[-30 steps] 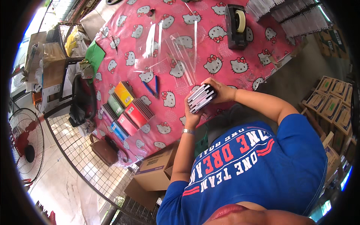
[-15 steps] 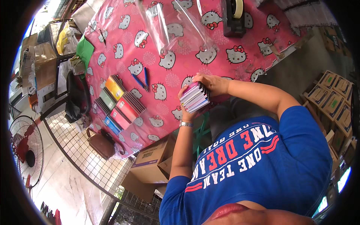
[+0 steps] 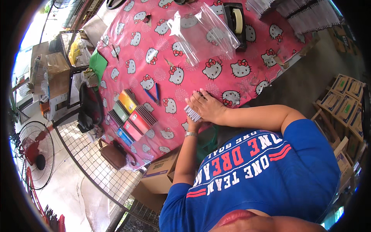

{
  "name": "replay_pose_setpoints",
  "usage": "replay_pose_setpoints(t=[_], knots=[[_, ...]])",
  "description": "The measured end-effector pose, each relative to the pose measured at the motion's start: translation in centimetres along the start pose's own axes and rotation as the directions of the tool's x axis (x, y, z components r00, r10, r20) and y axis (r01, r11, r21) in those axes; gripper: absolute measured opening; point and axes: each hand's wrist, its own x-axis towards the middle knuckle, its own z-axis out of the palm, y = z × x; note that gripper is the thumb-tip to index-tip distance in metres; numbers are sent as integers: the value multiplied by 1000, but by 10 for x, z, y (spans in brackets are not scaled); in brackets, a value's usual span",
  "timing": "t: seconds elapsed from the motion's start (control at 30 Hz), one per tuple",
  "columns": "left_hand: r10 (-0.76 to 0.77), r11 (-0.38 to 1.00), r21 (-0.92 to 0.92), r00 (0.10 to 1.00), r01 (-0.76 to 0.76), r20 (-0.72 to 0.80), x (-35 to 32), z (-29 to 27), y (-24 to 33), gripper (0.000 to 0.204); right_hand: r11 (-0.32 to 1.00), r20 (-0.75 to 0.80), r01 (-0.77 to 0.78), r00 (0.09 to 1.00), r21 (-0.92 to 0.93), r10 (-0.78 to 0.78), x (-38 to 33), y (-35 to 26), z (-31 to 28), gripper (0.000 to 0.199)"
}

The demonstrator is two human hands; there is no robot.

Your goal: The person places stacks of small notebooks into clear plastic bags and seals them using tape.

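A small stack of spiral notebooks (image 3: 192, 114) stands with its page edges toward me at the table's near edge. My left hand (image 3: 193, 124), with a watch at the wrist, is closed around it from below, its fingers mostly hidden. Over the top of the stack lies my right hand (image 3: 209, 107), fingers stretched out and flat against it. To the left, more small notebooks are grouped in colour stacks: yellow (image 3: 128, 101), green (image 3: 120, 111), red (image 3: 140, 121) and blue (image 3: 124, 137) among them. Blue-handled pliers (image 3: 152, 96) rest between those stacks and my hands.
Clear plastic bags (image 3: 220, 33) and a black tape dispenser (image 3: 240, 29) lie at the far side. White spiral-bound stacks (image 3: 313, 19) sit far right. A brown bag (image 3: 113, 155) hangs by the left edge, near a fan (image 3: 38, 158). Cartons (image 3: 344, 104) are stacked at right.
My right hand has shifted from gripping the stack's side to lying flat over its top. The stack now shows less of its page edges. The view has shifted slightly.
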Motion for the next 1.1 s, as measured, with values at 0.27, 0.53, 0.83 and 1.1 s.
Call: replay_pose_setpoints(t=[0.27,0.53,0.83,1.1], knots=[[144,989,-24,941,-144,306,37,-51,-20,70,958,-146,-46,985,283,90,-34,41,2,21],[157,979,167,958,-119,-238,217,32,108,44,851,-39,-512,854,122,519,-103,102,-46,37],[-289,-326,-938,933,114,214,230,-76,46,11,787,-80,-606,784,117,616,-115,108,-35,72],[-929,43,-848,334,528,161,30,-20,-18,13,822,-21,-547,831,156,557,-109,123,-42,73]])
